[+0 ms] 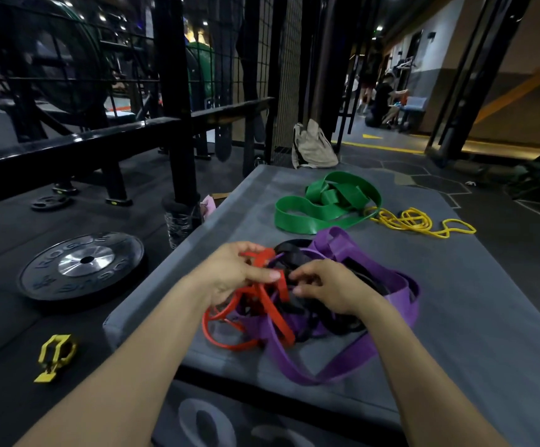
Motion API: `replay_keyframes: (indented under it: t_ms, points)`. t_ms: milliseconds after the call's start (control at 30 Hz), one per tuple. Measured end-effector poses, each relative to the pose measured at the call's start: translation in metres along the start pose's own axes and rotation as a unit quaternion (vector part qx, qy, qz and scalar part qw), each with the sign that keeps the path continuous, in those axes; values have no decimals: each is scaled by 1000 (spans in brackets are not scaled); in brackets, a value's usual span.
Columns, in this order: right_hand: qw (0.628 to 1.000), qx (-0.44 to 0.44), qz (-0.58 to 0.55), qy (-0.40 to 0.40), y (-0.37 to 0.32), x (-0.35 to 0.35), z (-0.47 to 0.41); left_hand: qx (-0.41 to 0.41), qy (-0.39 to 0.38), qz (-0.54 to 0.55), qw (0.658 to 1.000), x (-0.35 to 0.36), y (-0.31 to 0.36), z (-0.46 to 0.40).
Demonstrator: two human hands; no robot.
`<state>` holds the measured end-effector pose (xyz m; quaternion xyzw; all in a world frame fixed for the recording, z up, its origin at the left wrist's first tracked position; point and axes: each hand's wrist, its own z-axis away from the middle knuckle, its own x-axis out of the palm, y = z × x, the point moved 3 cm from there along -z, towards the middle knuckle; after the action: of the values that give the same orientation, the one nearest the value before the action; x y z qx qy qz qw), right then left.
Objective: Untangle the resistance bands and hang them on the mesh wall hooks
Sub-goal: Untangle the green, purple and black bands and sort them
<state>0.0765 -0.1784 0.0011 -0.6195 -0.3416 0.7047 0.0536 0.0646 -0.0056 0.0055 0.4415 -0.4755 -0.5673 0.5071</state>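
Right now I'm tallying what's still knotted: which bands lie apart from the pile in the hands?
The green band and the thin yellow band, lying farther along the grey mat. The red, purple and black bands are still tangled together.

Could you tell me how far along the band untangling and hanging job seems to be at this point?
Early. The green band and yellow band lie apart from the knot on the grey mat, though still bunched. In hand: the left hand grips the red band, and the right hand works into the tangle with the purple band and black band. No band is seen hung on the mesh wall.
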Motion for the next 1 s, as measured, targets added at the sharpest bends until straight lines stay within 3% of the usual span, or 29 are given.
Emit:
replay_keyframes:
  t_ms: [100, 200, 267, 367, 467, 500, 700, 833, 1000]
  points:
    - [996, 30, 70, 40, 9, -2, 1, 66, 40, 86, 993, -14, 12, 0]
    - [982, 69, 97, 144, 11, -6, 0, 99, 117, 78, 985, -26, 12, -3]
    - [970, 88, 124, 187, 10, -8, -1, 88, 152, -16, 984, -33, 6, -5]
    - [964, 91, 130, 214, 10, -7, -3, 67, 114, -215, 968, -41, -11, -12]
    - [967, 79, 105, 220, 9, -4, -4, 40, 49, -435, 898, -38, -28, -13]
    - [968, 74, 95, 219, 9, -3, -5, 35, 41, -463, 885, -35, -31, -13]
    - [972, 60, 69, 216, 12, 1, -3, 70, 98, -409, 904, -34, -26, -12]
    - [957, 71, 105, 260, 16, -4, 0, 110, 210, -222, 946, -51, -18, -18]
    - [951, 111, 100, 272, 21, -8, 3, 103, 203, -99, 969, -46, 0, -19]
